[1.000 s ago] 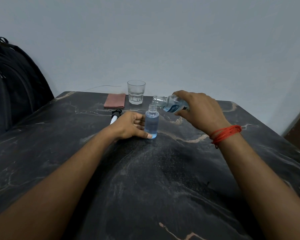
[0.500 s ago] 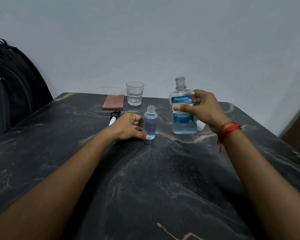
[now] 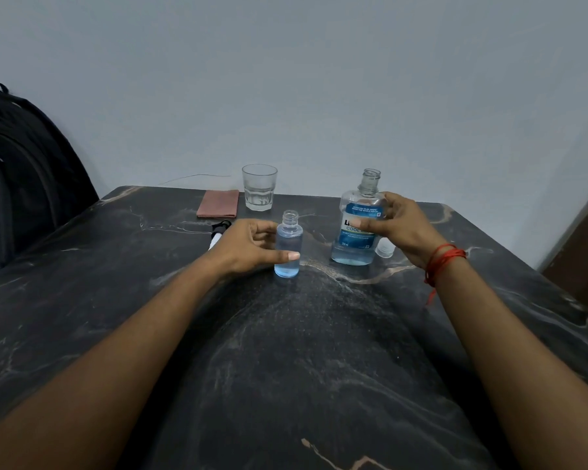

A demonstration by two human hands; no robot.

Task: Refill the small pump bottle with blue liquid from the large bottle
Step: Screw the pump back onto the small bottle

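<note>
small pump bottle (image 3: 287, 247): set upright on the desk (image 3: 286, 351), near the middle. neck open, no pump fitted. pale blue liquid is seen through most of the body.
left hand (image 3: 248, 247): closed round the small pump bottle from its left side. the thumb is laid across the front of the body and the fingers are wrapped behind it.
large bottle (image 3: 358, 228): stood upright on the desk, to the right of the small pump bottle and apart from it. mouth uncapped. a blue label is carried on the front. blue liquid is visible below the label; the level behind the label cannot be read.
right hand (image 3: 401, 225): the large bottle is gripped from its right side, with the thumb pressed over the label and the fingers curled round the back.
cap (image 3: 385, 249): small and pale, just beside the base of the large bottle, partly hidden by the right hand.
red thread (image 3: 443, 262): tied round the right wrist.
glass (image 3: 259, 191): clear tumbler, placed at the far edge of the desk.
reddish-brown cloth (image 3: 218, 203): folded flat, just left of the glass.
black-and-white object (image 3: 218, 230): partly covered by the left hand; kind not determinable.
backpack (image 3: 21, 164): dark, at the left of the desk.
</note>
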